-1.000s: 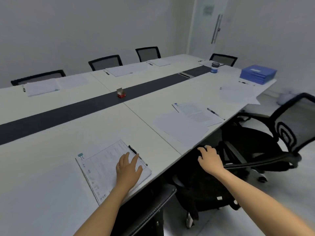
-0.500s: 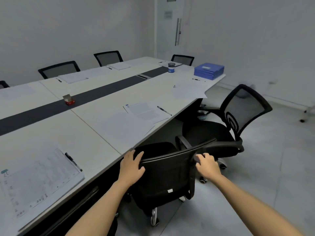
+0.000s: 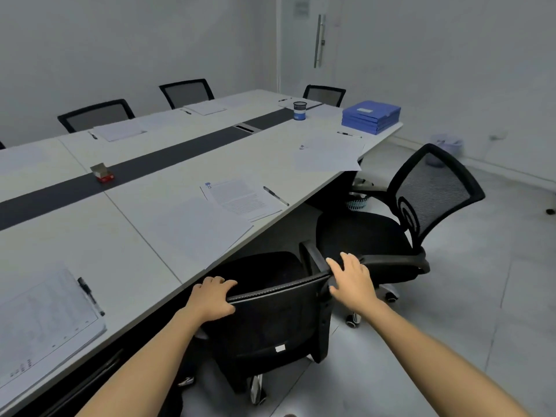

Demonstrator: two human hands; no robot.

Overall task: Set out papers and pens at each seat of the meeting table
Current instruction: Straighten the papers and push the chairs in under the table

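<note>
Since a second ago, my left hand (image 3: pixel 210 299) has left the near-seat papers (image 3: pixel 45 320) and moved to the black chair (image 3: pixel 276 320) at the next seat. It now grips the top edge of the backrest, fingers curled over it. My right hand (image 3: pixel 350 279) lies on the backrest's far corner with fingers spread, resting rather than clenched. The near-seat papers lie flat on the table (image 3: pixel 120 236) with their pen (image 3: pixel 90 296) alongside. The middle papers (image 3: pixel 237 197) and pen (image 3: pixel 275 195) are also in place, as are the far papers (image 3: pixel 328 155) and pen (image 3: pixel 349 134). I judge these seats served and the present step to be tidying the chair.
</note>
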